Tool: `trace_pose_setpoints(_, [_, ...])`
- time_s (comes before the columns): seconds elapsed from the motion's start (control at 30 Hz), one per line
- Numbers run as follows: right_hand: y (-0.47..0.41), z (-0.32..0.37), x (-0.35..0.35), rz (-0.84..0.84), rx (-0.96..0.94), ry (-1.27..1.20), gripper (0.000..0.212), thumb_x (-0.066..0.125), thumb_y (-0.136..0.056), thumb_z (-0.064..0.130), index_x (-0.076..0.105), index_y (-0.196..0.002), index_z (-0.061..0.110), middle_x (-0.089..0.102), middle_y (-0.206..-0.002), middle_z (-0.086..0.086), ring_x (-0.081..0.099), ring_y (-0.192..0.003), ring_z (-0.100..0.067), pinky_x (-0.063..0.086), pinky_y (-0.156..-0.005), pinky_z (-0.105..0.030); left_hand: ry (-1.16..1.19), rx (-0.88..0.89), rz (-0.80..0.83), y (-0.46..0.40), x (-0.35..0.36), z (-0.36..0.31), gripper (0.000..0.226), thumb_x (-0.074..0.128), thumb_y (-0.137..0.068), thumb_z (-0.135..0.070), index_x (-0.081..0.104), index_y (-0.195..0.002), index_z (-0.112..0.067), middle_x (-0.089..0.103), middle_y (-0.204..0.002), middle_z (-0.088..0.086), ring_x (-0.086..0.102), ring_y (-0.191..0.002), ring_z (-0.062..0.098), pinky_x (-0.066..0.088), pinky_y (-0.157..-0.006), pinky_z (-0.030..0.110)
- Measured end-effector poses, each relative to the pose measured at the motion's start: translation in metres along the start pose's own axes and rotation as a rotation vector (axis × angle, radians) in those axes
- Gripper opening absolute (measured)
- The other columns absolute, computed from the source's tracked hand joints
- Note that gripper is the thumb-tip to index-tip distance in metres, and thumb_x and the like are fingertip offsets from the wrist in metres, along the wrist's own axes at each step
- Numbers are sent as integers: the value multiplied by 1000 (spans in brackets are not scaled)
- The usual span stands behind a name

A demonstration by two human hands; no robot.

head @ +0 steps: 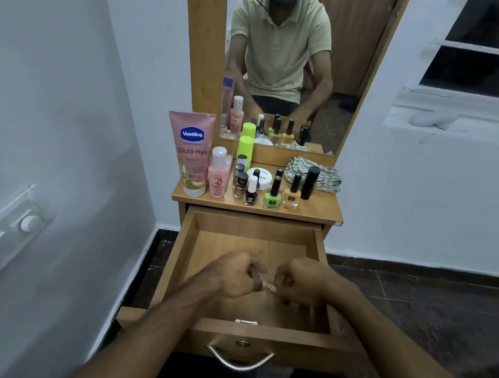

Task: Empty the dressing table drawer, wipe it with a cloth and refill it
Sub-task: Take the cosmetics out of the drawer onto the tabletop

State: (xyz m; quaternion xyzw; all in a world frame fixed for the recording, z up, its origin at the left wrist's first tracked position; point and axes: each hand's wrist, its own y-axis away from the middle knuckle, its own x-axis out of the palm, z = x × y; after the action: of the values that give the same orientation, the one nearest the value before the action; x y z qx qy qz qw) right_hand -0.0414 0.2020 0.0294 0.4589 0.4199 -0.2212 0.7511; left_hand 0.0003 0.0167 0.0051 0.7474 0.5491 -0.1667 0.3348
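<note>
Wooden drawer (189,238) pulled fully open toward the near side, interior bare, curved metal handle (239,359) at its front. Striped cloth (324,177) lies crumpled at the far right of the tabletop (322,208); bottles and tubes stand upright at left and centre.

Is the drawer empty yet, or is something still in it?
Nearly empty. The drawer is pulled open with bare wood showing; both hands, left hand and right hand, pinch a small gold item over it. What lies under them is hidden.
</note>
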Motion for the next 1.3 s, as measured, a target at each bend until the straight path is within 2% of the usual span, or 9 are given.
trace_pose_setpoints(0.1, [10, -6, -12, -136, -108, -349, 8, 67, -93, 26, 71, -87, 28, 69, -77, 10, 61, -67, 4, 47, -64, -22, 179, 38, -61, -2, 0, 2, 19, 72, -93, -32, 72, -111, -29, 70, -87, -13, 68, -85, 4, 54, -72, 22])
trace_pose_setpoints(0.17, [9, -9, -13, -219, -147, -461, 8, 68, -93, 25, 75, -93, 29, 71, -77, 7, 62, -64, -1, 49, -61, -21, 318, 52, -113, -1, -2, -1, 15, 72, -94, -28, 75, -107, -24, 70, -78, -4, 67, -74, 5, 50, -62, 23])
trace_pose_setpoints(0.23, [7, -12, -13, -335, -164, -621, 13, 72, -92, 22, 75, -103, 29, 75, -86, 3, 70, -75, -12, 55, -66, -23, 425, 41, -156, -2, -6, -3, 13, 73, -93, -26, 74, -106, -22, 75, -86, 5, 68, -73, 7, 52, -64, 28])
trace_pose_setpoints(0.37, [8, -11, -20, -492, -194, -971, 30, 80, -86, 12, 72, -111, 26, 77, -98, 4, 74, -92, -12, 58, -81, -24, 512, 46, -195, -3, -9, -3, 12, 69, -96, -25, 72, -107, -21, 77, -93, 4, 73, -78, 11, 54, -65, 31])
trace_pose_setpoints(0.53, [9, -2, -42, -686, -175, -837, 19, 77, -89, 13, 75, -104, 24, 77, -95, 9, 72, -91, -1, 57, -85, -20, 565, 75, -253, -4, -7, -8, 19, 68, -96, -27, 65, -114, -21, 78, -89, -2, 75, -81, 14, 53, -63, 31])
trace_pose_setpoints(0.7, [7, -19, -79, -945, -5, -517, 24, 72, -92, 14, 76, -112, 27, 70, -94, 13, 62, -82, 4, 43, -65, -8, 509, 60, -229, -1, -4, -2, 17, 68, -96, -25, 67, -113, -22, 74, -79, -4, 75, -86, 19, 53, -67, 33])
trace_pose_setpoints(0.93, [-13, -25, -85, -946, 43, -458, 34, 71, -92, 11, 68, -125, 21, 71, -118, 2, 62, -99, -9, 55, -91, -30, 394, 67, -157, 0, 5, -3, 13, 67, -96, -28, 68, -109, -26, 74, -87, -3, 73, -81, 7, 48, -69, 23])
trace_pose_setpoints(1.2, [-15, -34, -80, -945, 27, -566, 38, 76, -89, 11, 63, -122, 25, 65, -105, 10, 65, -94, -11, 58, -79, -28, 342, 104, -140, -5, 3, -13, 15, 66, -96, -31, 68, -110, -27, 76, -93, -2, 73, -85, 9, 51, -73, 26])
trace_pose_setpoints(1.3, [1, -34, -78, -992, 62, -541, 26, 75, -90, 18, 63, -111, 28, 65, -99, 13, 64, -87, -6, 57, -74, -28, 320, 102, -141, -7, 6, -11, 14, 66, -96, -31, 68, -109, -27, 76, -92, -3, 73, -84, 8, 51, -71, 25])
